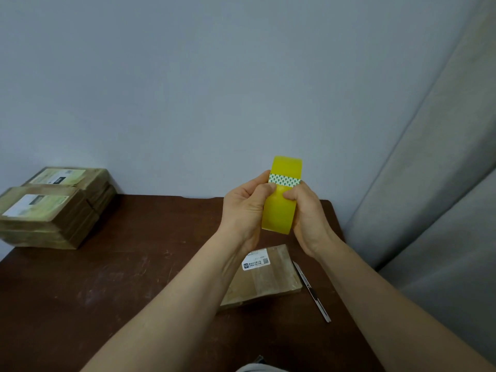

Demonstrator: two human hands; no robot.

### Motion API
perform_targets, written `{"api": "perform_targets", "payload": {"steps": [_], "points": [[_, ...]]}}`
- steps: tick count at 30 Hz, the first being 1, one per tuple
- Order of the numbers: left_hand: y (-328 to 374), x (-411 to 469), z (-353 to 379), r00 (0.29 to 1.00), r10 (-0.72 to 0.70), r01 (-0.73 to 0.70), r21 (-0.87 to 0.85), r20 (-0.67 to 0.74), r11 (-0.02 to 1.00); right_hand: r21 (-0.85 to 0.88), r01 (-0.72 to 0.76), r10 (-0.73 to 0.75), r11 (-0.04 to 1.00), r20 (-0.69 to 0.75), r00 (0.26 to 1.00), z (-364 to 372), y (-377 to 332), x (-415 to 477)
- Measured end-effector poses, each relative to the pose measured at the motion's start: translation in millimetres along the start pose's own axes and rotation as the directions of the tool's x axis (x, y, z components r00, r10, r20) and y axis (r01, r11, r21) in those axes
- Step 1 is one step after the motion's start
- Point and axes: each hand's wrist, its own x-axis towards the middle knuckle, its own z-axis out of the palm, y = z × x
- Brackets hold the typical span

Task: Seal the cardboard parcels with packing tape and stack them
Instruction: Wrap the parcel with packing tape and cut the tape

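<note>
The yellow roll of packing tape point(279, 216) was held edge-on above the counter, clamped in both grips: the left hand point(245, 208) curled round its left side, the right hand point(306, 213) round its right. Beneath, a flat brown cardboard parcel point(268, 280) lay on the dark wooden counter point(107, 291), with a slim utility knife point(311, 291) just to its right. Taped parcel stacks point(53, 210) sat far left against a pale wall point(188, 76).

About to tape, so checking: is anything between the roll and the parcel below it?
Nothing visible. The left hand and right hand hold the tape roll above the parcel, whose top shows only a label; the left forearm hides part. A cutter lies beside it.
</note>
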Motion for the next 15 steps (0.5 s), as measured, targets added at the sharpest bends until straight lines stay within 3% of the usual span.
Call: {"api": "perform_targets", "payload": {"steps": [8, 15], "points": [[1.4, -0.8, 0.2, 0.999, 0.002, -0.004, -0.041, -0.052, 0.999, -0.057, 0.079, -0.073, 0.995, 0.105, 0.992, -5.1, 6.9, -0.9], [-1.7, -6.9, -2.7, 1.0, 0.011, -0.012, -0.047, -0.022, 0.999, -0.139, 0.063, -0.073, 0.988, -0.066, 0.995, 1.9, 6.7, -2.9]]}}
